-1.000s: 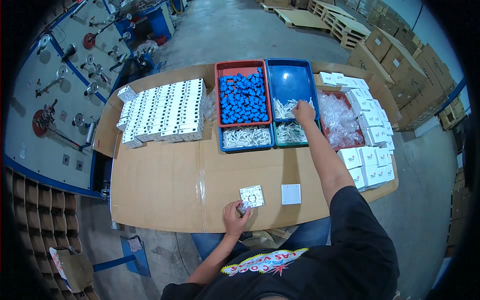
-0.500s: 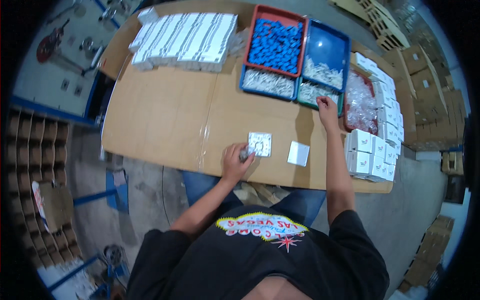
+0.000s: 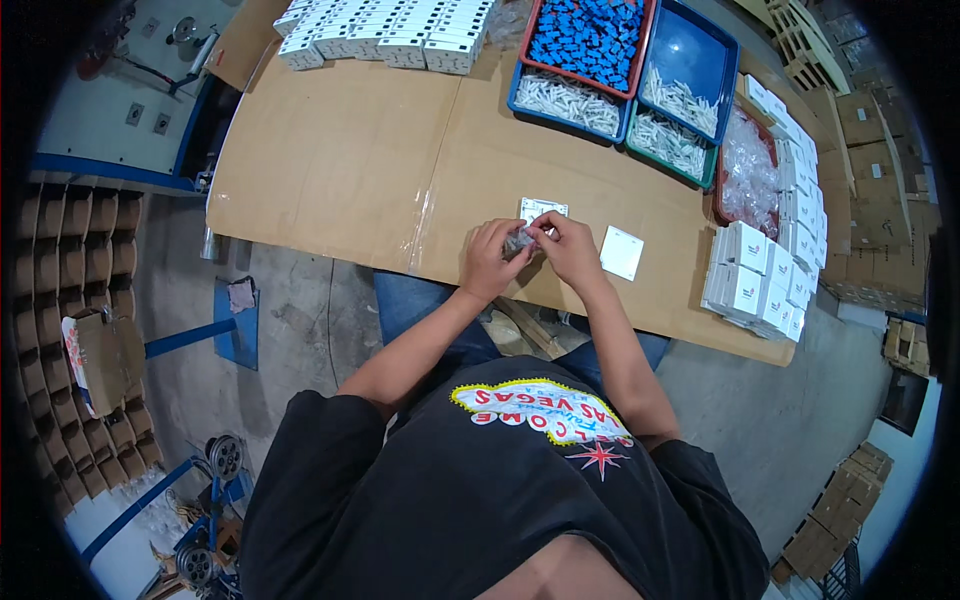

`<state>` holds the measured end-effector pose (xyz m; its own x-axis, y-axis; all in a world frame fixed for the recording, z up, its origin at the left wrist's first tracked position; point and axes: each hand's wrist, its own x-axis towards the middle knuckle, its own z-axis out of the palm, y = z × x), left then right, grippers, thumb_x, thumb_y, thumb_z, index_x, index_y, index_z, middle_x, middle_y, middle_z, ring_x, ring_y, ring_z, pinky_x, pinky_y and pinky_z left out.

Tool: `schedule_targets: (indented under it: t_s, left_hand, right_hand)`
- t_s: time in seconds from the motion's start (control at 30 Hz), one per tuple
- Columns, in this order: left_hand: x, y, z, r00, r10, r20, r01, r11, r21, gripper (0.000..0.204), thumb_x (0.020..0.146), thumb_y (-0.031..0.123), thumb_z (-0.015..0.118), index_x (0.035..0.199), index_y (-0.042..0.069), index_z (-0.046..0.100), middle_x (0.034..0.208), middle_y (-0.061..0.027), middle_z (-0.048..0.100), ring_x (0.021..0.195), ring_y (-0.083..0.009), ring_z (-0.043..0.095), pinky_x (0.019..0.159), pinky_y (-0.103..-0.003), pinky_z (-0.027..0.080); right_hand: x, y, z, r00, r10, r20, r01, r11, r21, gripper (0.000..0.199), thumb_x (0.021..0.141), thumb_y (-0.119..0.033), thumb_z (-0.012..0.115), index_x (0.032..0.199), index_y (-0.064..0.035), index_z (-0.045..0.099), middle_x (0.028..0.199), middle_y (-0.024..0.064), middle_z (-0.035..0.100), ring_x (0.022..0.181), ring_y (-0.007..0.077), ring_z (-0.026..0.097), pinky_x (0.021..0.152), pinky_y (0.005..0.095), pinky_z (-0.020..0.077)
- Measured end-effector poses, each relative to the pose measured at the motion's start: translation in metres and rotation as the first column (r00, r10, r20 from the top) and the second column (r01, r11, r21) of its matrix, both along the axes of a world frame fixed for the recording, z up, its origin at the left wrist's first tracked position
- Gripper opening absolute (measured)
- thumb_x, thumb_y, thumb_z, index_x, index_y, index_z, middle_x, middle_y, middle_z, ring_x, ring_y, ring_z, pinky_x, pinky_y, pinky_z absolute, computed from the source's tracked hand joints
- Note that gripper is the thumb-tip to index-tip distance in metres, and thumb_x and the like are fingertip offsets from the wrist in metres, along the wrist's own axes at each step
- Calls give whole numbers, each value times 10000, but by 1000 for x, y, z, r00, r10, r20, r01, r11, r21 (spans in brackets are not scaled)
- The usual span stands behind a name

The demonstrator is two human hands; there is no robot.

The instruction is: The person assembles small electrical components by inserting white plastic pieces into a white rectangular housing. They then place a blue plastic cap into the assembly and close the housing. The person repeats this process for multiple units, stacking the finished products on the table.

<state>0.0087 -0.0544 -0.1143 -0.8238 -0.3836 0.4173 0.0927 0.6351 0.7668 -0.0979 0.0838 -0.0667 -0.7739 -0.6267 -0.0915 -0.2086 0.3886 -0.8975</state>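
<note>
My left hand (image 3: 488, 262) is closed around a small clear plastic bag (image 3: 515, 243), whose contents I cannot make out. Fingers of my right hand (image 3: 570, 254) pinch together at the mouth of that bag; anything tiny between them is hidden. Just beyond both hands lies a white square plate (image 3: 545, 207) with raised details, partly covered by my fingers. To the right, a plain white square panel (image 3: 621, 253) lies flat on the cardboard-covered table (image 3: 340, 165).
Beyond my hands stand a red tray (image 3: 644, 55) of blue pieces, blue trays (image 3: 685, 48) and a green tray (image 3: 668, 171) with small white pieces. Clear bags (image 3: 748, 170) fill another tray at right, beside stacked white boxes (image 3: 765, 280). More white boxes (image 3: 390, 35) line the far left.
My right hand has come back from the green tray to meet my left hand at the bag. The view has shifted, so the table sits higher in the picture.
</note>
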Motion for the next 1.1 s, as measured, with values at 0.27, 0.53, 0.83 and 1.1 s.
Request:
schedule_targets:
  t_s: [0.27, 0.53, 0.83, 1.1]
  left_hand:
    - [2, 0, -2, 1000, 11, 16, -11, 999, 38, 416, 785, 145, 827, 1166, 63, 679, 1106, -101, 711, 1020, -314, 667, 898, -434, 485]
    - [2, -2, -8, 1000, 0, -9, 0, 1000, 31, 439, 780, 179, 837, 1177, 83, 674, 1102, -110, 701, 1045, -323, 656, 905, -432, 478]
    - [1, -1, -5, 998, 55, 26, -56, 997, 48, 372, 859, 235, 798, 1158, 43, 683, 1063, -117, 703, 984, -325, 648, 890, -450, 471]
    - [0, -1, -7, 998, 67, 21, -68, 996, 50, 335, 891, 238, 778, 1155, 51, 692, 1026, -111, 700, 912, -305, 649, 839, -428, 483]
  right_hand:
    - [3, 2, 11, 976, 65, -210, -51, 996, 74, 260, 1038, -236, 633, 1080, -4, 742, 1266, 164, 679, 1090, 326, 660, 899, 399, 530]
    - [13, -2, -13, 975, 191, -114, -183, 980, 77, 431, 1083, -351, 538, 1101, 13, 769, 1425, 183, 615, 1324, 391, 534, 1118, 451, 429]
    - [-28, -12, 6, 997, -18, 74, 13, 997, 72, 266, 1038, -222, 616, 1135, -7, 739, 1194, 134, 733, 993, 262, 730, 841, 373, 569]
    - [-155, -27, -12, 839, -213, -501, 274, 960, 52, 205, 953, -202, 711, 1121, -86, 731, 1058, 120, 694, 919, 302, 701, 798, 421, 554]
